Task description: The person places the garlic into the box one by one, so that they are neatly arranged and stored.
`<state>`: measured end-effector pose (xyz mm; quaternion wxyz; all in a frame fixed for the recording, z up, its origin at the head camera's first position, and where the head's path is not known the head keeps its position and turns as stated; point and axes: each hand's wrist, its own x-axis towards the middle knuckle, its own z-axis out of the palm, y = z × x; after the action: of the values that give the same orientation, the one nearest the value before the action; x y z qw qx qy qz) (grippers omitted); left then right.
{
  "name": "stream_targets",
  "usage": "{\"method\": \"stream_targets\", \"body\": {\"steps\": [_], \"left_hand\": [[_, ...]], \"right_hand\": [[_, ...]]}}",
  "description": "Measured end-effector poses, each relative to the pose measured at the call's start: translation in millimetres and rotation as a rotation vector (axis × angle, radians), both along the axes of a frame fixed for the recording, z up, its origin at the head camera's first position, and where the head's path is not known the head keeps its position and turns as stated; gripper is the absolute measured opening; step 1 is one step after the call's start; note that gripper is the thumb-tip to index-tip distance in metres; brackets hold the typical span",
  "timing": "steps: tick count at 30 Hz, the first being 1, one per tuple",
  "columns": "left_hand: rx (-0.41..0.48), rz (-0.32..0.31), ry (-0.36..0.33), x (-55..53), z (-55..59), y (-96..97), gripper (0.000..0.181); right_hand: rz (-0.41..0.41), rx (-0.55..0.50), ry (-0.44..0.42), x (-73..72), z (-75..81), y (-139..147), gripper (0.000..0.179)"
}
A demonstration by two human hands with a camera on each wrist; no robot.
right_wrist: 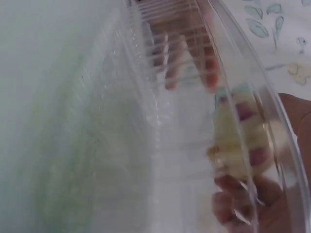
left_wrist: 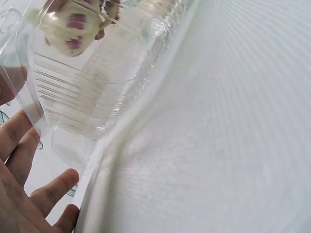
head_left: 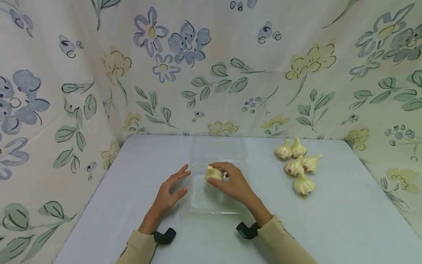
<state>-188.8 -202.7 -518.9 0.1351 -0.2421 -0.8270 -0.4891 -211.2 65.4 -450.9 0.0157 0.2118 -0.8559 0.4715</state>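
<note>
A bulb of garlic (head_left: 215,175) is held between the thumb and fingers of my right hand (head_left: 233,182), over the clear plastic container (head_left: 215,206). In the right wrist view the bulb (right_wrist: 240,128), with purple patches, shows blurred through the see-through wall, and the right hand's curled fingers (right_wrist: 233,199) lie against it. My left hand (head_left: 167,192) is beside the container's left edge, fingers spread and thumb apart, gripping nothing. The left wrist view has these fingers (left_wrist: 24,145) near the ribbed clear wall (left_wrist: 73,87).
The container's lid (head_left: 217,149) lies folded back toward the curtain. Several more garlic bulbs (head_left: 304,184) sit grouped on the white table (head_left: 346,205) at the right. A floral curtain (head_left: 211,110) hangs behind the table's far edge.
</note>
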Motion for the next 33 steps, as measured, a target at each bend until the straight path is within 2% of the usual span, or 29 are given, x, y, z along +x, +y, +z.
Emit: {"method": "stream_targets", "body": {"steps": [11, 16, 23, 33], "left_hand": [[0.015, -0.015, -0.006, 0.0, 0.8, -3.3, 0.051], [0.022, -0.017, -0.013, -0.6, 0.4, -3.6, 0.051], [0.026, -0.033, 0.011, -1.6, -3.6, -2.3, 0.050], [0.038, -0.035, -0.010, -1.3, -3.8, -1.4, 0.051]], "right_hand": [[0.060, 0.021, 0.018, -7.8, -6.6, -32, 0.043], [0.090, 0.011, -0.001, -9.6, -11.1, -44, 0.043], [0.058, 0.031, -0.030, -6.0, -15.0, -51, 0.045], [0.045, 0.111, -0.006, -8.7, -22.9, -50, 0.044]]}}
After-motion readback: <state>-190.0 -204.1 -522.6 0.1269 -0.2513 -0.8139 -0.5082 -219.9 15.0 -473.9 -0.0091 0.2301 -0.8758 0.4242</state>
